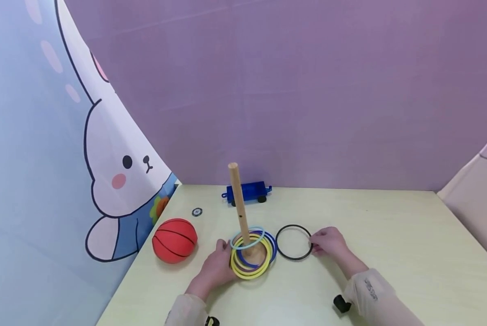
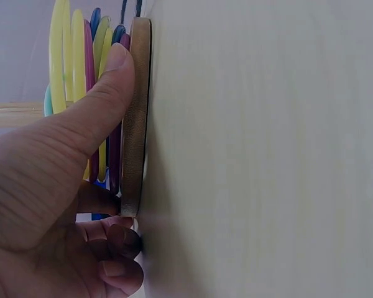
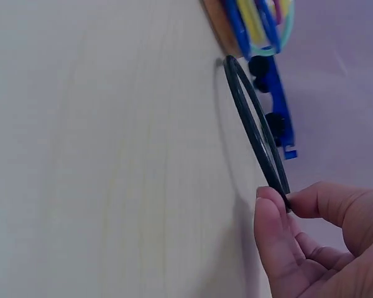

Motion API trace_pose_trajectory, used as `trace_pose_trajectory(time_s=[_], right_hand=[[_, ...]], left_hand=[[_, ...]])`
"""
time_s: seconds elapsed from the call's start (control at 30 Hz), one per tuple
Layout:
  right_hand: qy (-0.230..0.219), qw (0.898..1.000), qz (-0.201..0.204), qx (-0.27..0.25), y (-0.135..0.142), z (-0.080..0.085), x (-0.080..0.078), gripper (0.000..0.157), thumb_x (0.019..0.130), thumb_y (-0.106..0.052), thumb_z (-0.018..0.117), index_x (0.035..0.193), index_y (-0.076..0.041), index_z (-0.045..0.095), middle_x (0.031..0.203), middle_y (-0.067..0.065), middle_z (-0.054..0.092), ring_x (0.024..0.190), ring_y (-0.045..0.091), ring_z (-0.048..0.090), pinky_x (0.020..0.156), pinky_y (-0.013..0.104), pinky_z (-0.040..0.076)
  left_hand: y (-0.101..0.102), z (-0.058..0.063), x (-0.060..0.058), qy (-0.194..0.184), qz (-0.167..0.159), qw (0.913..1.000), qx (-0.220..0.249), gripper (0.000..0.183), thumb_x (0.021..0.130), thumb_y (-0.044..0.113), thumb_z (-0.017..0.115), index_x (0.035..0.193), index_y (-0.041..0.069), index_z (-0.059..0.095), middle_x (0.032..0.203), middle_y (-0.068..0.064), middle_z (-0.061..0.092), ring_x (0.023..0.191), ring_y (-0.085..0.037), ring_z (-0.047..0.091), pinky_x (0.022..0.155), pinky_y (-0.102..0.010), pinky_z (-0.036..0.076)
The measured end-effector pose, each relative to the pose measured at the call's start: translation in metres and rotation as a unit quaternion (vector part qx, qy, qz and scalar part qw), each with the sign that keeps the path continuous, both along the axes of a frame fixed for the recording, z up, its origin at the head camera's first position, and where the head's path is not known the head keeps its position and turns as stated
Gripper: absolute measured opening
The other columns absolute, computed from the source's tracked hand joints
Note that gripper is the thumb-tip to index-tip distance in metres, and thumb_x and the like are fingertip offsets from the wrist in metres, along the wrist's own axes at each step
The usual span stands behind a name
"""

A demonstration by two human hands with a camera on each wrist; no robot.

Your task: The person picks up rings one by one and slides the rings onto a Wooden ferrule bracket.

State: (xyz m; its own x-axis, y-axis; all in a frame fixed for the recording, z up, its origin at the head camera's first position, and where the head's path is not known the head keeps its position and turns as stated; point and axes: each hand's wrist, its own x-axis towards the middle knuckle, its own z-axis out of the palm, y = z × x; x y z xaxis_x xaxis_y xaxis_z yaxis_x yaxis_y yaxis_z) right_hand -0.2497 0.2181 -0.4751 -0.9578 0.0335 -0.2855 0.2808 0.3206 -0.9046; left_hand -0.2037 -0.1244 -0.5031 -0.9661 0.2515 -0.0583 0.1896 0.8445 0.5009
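An upright wooden peg [image 1: 238, 199] rises from a round wooden base [image 2: 135, 124]. Several yellow, blue and purple rings [image 1: 249, 277] are stacked around its foot, and a light blue ring [image 1: 247, 247] sits tilted on top. With the thumb across the base's edge and fingers curled at its far side, my left hand [image 1: 218, 266] grips the stand. To the right, my right hand [image 1: 330, 242] pinches a black ring [image 3: 252, 133] between thumb and fingers. That ring is beside the stand, low over the table, its far side close to the base.
A red basketball-style ball [image 1: 175, 241] lies left of the stand. Behind the peg is a blue wheeled toy wagon [image 1: 252, 191]. A small round dark disc [image 1: 197, 212] lies on the pale table [image 1: 390, 226]. A purple cloth [image 1: 308, 90] hangs along the back edge.
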Motion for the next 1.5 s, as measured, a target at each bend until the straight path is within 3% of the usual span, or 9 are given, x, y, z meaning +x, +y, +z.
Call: trace_pose_trajectory(time_s=[0.2, 0.47, 0.87, 1.13, 1.5], right_hand=[[0.015, 0.998, 0.012, -0.058, 0.007, 0.012, 0.017, 0.026, 0.089, 0.000, 0.062, 0.106, 0.020, 0.059, 0.077, 0.015, 0.066, 0.063, 0.017, 0.064, 0.062, 0.031, 0.058], [0.042, 0.997, 0.018, -0.064, 0.016, 0.028, 0.035, 0.027, 0.090, -0.001, 0.064, 0.108, 0.018, 0.059, 0.082, 0.016, 0.067, 0.065, 0.018, 0.064, 0.063, 0.031, 0.058], [0.061, 0.991, 0.067, -0.102, 0.016, 0.052, 0.061, 0.030, 0.090, -0.005, 0.066, 0.107, 0.018, 0.059, 0.080, 0.009, 0.068, 0.065, 0.017, 0.065, 0.066, 0.033, 0.059], [0.108, 0.984, 0.099, -0.106, 0.000, 0.081, 0.069, 0.028, 0.090, -0.005, 0.067, 0.105, 0.018, 0.061, 0.082, 0.011, 0.069, 0.064, 0.016, 0.065, 0.066, 0.034, 0.059], [0.158, 0.976, 0.109, -0.103, -0.030, 0.136, 0.062, 0.025, 0.089, -0.005, 0.069, 0.103, 0.015, 0.064, 0.081, 0.011, 0.069, 0.063, 0.017, 0.065, 0.065, 0.035, 0.059]], left_hand=[[0.000, -0.001, -0.001, -0.002, -0.001, 1.0000, 0.001, 0.109, 0.071, 0.049, 0.083, 0.148, -0.008, 0.031, 0.125, -0.014, 0.037, 0.092, -0.023, 0.053, 0.084, -0.043, 0.053], [0.000, -0.003, -0.004, -0.006, 0.002, 1.0000, 0.000, 0.106, 0.073, 0.046, 0.083, 0.148, -0.007, 0.031, 0.125, -0.014, 0.037, 0.094, -0.024, 0.053, 0.086, -0.043, 0.052], [0.000, -0.005, -0.004, -0.006, 0.000, 1.0000, -0.002, 0.107, 0.072, 0.045, 0.084, 0.148, -0.008, 0.031, 0.124, -0.014, 0.037, 0.094, -0.024, 0.053, 0.086, -0.044, 0.053], [0.000, -0.005, -0.005, 0.001, -0.002, 1.0000, -0.002, 0.108, 0.071, 0.048, 0.084, 0.147, -0.009, 0.031, 0.122, -0.014, 0.037, 0.092, -0.024, 0.053, 0.084, -0.043, 0.053], [0.001, -0.003, -0.005, 0.003, -0.004, 1.0000, -0.008, 0.109, 0.070, 0.047, 0.085, 0.146, -0.010, 0.032, 0.122, -0.015, 0.038, 0.092, -0.023, 0.053, 0.083, -0.042, 0.053]])
